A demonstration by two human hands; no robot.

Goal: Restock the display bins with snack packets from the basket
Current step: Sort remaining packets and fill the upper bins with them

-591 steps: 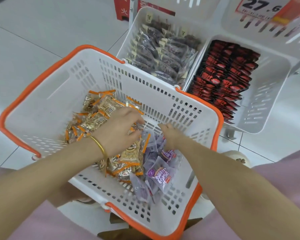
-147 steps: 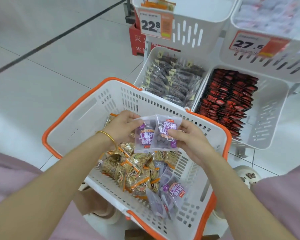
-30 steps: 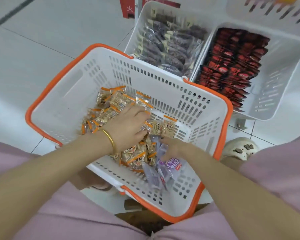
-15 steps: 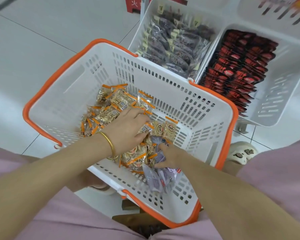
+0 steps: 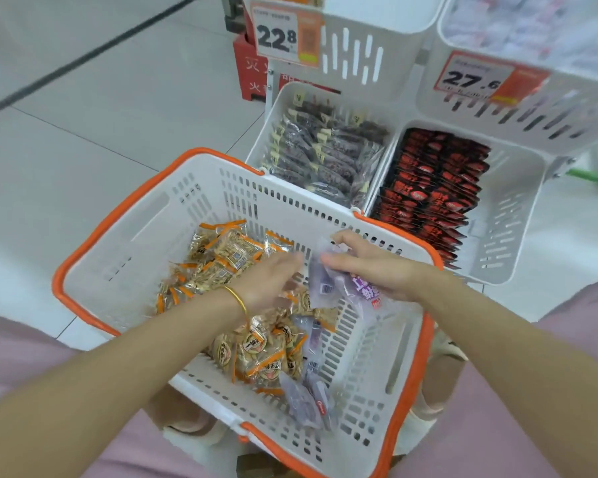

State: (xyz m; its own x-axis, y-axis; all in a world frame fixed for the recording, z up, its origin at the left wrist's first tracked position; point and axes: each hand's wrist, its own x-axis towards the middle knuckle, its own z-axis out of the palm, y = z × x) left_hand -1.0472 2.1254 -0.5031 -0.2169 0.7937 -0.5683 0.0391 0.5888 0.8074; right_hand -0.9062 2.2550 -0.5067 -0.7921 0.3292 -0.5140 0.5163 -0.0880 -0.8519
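Head view: half a second ago my right hand [image 5: 377,267] was down in the pile. Now it is up near the basket's [image 5: 135,243] far wall, fingers and thumb curled round a small bunch of purple packets [image 5: 356,284]. My left hand [image 5: 270,281] has come off the orange packets [image 5: 228,257], which lie at its 9 o'clock. It reaches towards 3 o'clock with fingers stretched out and apparently empty, though blur hides the tips. I judge it is coming over to square up the bunch. A few more purple packets [image 5: 308,398] lie on the basket floor at 6 o'clock, so this flavour is not finished. The pick looks done and the carry to a bin comes next. The bin of dark packets [image 5: 273,108] at 12 o'clock and the bin of red packets [image 5: 508,208] at 2 o'clock hold other goods. The upper bin behind the 27.6 price tag [image 5: 473,79] may be the match, but its contents are too blurred to tell.
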